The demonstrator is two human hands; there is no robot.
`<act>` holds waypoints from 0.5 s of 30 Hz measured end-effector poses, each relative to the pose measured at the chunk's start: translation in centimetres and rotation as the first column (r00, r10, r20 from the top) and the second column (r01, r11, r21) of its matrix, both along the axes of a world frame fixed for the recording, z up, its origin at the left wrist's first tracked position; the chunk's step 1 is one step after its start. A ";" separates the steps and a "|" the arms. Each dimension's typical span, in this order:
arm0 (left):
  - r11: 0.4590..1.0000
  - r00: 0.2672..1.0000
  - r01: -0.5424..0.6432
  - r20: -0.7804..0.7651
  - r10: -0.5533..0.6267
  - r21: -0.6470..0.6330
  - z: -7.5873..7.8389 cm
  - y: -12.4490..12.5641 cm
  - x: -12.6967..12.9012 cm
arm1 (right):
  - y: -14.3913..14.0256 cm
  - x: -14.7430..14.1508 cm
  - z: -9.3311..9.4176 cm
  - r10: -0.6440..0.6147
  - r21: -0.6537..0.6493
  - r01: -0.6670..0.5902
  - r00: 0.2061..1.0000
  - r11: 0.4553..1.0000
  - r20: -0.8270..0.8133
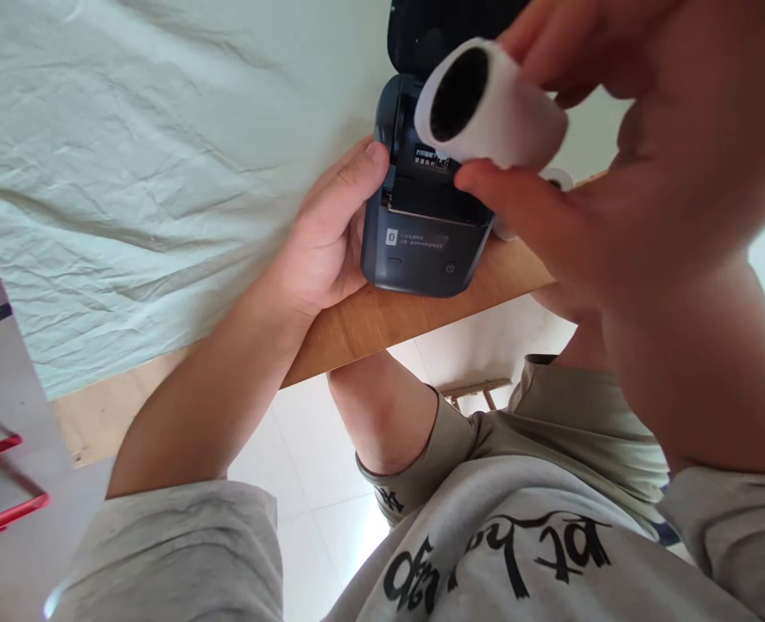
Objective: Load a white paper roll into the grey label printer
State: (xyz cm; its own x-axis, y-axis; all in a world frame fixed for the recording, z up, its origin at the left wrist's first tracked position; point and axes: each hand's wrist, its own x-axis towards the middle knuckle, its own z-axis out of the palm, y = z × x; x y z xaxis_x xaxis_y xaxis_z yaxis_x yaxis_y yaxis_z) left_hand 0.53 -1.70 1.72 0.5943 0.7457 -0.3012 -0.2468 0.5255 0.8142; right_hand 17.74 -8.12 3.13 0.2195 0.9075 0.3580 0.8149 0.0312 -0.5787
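Note:
My left hand [337, 225] grips a dark label printer [421, 255] by its left side, thumb on the edge. The printer's black lid [414, 39] is swung up, so its inner compartment with a small printed sticker shows. Over that compartment my right hand [570, 130] pinches a white paper roll [525, 121] between thumb and fingers. The roll's open end, with a dark round core, faces left. Whether it touches the printer I cannot tell. Behind my right thumb another small white round thing [559, 179] is partly hidden.
A pale green cloth [162, 155] with wrinkles covers the table, whose bare wooden edge [395, 328] runs below the printer. My legs are under that edge. Red bars [13, 514] stand at the lower left, and a wooden rung piece [479, 390] shows on the tiled floor.

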 end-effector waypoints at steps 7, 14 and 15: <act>0.998 0.998 0.052 -0.025 -0.052 0.028 -0.3 0.2 -0.4 | 0.6 -2.2 1.5 0.108 -0.157 -0.063 0.949 0.986 0.297; 0.997 0.999 -0.028 0.024 0.027 0.066 -0.1 0.0 -0.2 | 0.0 -3.3 1.5 0.150 -0.110 -0.116 0.910 0.987 0.387; 0.998 0.999 -0.003 0.049 0.000 0.070 0.0 0.2 -0.4 | -0.3 -3.5 1.4 0.173 -0.133 -0.131 0.908 0.982 0.382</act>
State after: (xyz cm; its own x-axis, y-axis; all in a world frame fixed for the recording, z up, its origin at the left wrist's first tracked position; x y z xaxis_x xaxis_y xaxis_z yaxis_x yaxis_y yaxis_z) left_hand 0.10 -1.54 1.69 0.6058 0.7649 -0.2189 -0.2877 0.4671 0.8361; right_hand 14.23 -8.38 4.57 -0.0619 0.9549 0.2906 0.9662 0.1303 -0.2223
